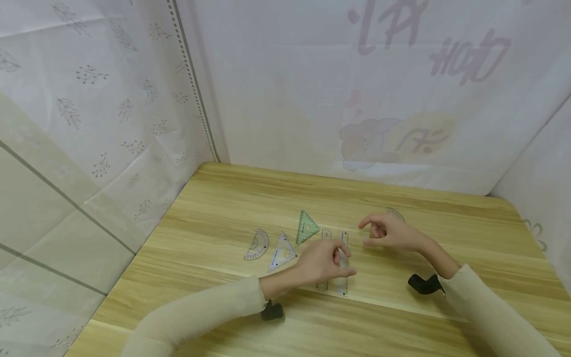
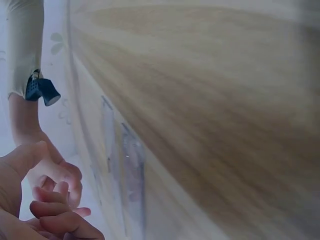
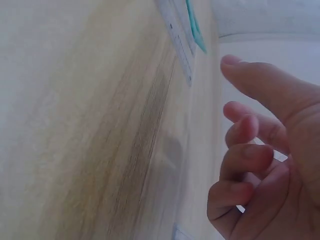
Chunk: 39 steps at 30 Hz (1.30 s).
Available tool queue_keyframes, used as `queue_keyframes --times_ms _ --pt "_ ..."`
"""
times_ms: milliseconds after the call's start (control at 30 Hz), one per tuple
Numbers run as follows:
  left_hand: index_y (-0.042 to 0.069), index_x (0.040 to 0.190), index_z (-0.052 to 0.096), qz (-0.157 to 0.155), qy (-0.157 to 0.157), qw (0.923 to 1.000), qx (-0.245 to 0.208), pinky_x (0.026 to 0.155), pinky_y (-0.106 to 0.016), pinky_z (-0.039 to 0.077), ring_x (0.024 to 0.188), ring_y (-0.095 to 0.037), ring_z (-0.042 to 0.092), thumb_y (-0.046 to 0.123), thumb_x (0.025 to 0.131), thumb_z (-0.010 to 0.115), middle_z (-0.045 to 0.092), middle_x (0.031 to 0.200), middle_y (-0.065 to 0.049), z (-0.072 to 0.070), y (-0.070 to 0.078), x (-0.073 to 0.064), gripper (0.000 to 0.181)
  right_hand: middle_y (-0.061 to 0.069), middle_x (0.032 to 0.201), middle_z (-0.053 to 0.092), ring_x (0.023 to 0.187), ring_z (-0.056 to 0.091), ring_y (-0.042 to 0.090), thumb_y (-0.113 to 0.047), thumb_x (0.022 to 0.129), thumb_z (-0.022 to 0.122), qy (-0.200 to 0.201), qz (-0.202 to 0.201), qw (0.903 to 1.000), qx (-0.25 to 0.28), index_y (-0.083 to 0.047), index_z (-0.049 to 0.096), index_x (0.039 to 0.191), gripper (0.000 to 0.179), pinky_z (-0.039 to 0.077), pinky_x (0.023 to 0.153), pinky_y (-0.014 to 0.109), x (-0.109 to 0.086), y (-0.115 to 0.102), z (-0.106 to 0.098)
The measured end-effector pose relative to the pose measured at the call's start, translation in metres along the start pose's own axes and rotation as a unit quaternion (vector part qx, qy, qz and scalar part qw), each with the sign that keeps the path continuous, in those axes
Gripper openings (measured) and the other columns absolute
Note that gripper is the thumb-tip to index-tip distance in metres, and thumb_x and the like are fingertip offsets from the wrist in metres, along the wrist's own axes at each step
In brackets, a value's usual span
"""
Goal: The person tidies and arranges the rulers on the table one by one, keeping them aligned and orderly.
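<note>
My left hand (image 1: pixel 322 259) hovers over two clear rulers that lie side by side, its fingers loosely bent and nothing in them. It partly hides the left ruler (image 1: pixel 326 233) and the right ruler (image 1: pixel 343 287). To the right, my right hand (image 1: pixel 392 232) is held above the table with thumb and forefinger apart, also bare. Behind it a clear protractor (image 1: pixel 395 213) shows only in part. Left of the rulers lie a green set square (image 1: pixel 306 228), a clear set square (image 1: pixel 282 254) and another protractor (image 1: pixel 256 245). The right wrist view shows the right hand's curled fingers (image 3: pixel 240 160) gripping nothing.
The pieces lie flat on a wooden table (image 1: pixel 214 198). Pale printed cloth (image 1: pixel 276 109) hangs along its back and sides. A black wrist device (image 1: pixel 424 284) sits by the right cuff, and another black device (image 1: pixel 272 311) by the left cuff.
</note>
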<state>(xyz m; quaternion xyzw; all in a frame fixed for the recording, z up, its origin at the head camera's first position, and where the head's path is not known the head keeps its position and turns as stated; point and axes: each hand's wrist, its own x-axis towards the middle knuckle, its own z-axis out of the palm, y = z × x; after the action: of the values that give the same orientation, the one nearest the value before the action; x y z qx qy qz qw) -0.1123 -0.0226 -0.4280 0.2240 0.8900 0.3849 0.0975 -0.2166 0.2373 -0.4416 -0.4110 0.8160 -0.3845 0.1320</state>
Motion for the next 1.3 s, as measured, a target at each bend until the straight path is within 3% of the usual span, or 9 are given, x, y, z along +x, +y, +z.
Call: queue_keyframes --times_ms 167,467,667,800,1000,1300 --pt "0.010 0.107 0.072 0.001 -0.014 0.9998 -0.014 0.044 -0.018 0.036 0.049 -0.003 0.045 0.032 0.086 0.085 0.055 0.065 0.011 0.001 0.007 0.008 0.033 -0.002 0.076 0.057 0.059 0.048 0.009 -0.015 0.094 0.076 -0.015 -0.005 0.9999 0.002 0.005 0.061 0.123 0.038 0.045 0.053 0.026 -0.009 -0.004 -0.002" --pt "0.013 0.105 0.072 -0.021 -0.034 0.9992 -0.010 0.047 -0.020 0.040 0.052 -0.005 0.049 0.034 0.085 0.085 0.057 0.066 0.011 0.010 0.016 0.022 0.031 -0.001 0.081 0.059 0.059 0.050 0.014 -0.011 0.093 0.076 0.006 0.016 0.9998 0.006 0.002 0.060 0.126 0.039 0.045 0.054 0.027 -0.031 -0.006 -0.017" --pt "0.010 0.113 0.069 -0.036 -0.039 0.9975 -0.047 0.048 -0.021 0.042 0.053 -0.007 0.052 0.032 0.084 0.086 0.059 0.071 0.008 0.011 0.019 0.038 0.041 0.007 0.084 0.059 0.059 0.051 0.020 -0.006 0.094 0.074 0.001 0.026 0.9980 0.058 0.008 0.056 0.130 0.042 0.047 0.055 0.032 -0.039 0.005 -0.037" --pt "0.008 0.120 0.067 -0.032 -0.029 0.9963 -0.074 0.049 -0.023 0.044 0.055 -0.008 0.054 0.030 0.083 0.088 0.061 0.074 0.007 0.012 0.023 0.052 0.048 0.012 0.085 0.059 0.058 0.051 0.027 -0.001 0.093 0.073 0.009 0.028 0.9962 0.082 0.011 0.054 0.131 0.044 0.048 0.054 0.037 -0.045 0.016 -0.050" --pt "0.013 0.123 0.067 -0.049 -0.006 0.9963 -0.071 0.052 -0.024 0.045 0.060 -0.009 0.055 0.033 0.081 0.089 0.060 0.078 0.008 0.018 0.027 0.071 0.051 0.017 0.086 0.059 0.053 0.047 0.031 0.007 0.092 0.071 0.017 0.009 0.9951 0.097 0.015 0.053 0.131 0.044 0.046 0.049 0.039 -0.051 0.031 -0.060" --pt "0.016 0.121 0.066 -0.072 0.015 0.9949 -0.069 0.055 -0.026 0.047 0.063 -0.010 0.057 0.035 0.081 0.089 0.059 0.080 0.009 0.026 0.026 0.083 0.050 0.023 0.087 0.057 0.053 0.049 0.038 0.006 0.094 0.069 0.020 0.030 0.9925 0.116 0.016 0.049 0.134 0.046 0.049 0.050 0.041 -0.059 0.037 -0.065"
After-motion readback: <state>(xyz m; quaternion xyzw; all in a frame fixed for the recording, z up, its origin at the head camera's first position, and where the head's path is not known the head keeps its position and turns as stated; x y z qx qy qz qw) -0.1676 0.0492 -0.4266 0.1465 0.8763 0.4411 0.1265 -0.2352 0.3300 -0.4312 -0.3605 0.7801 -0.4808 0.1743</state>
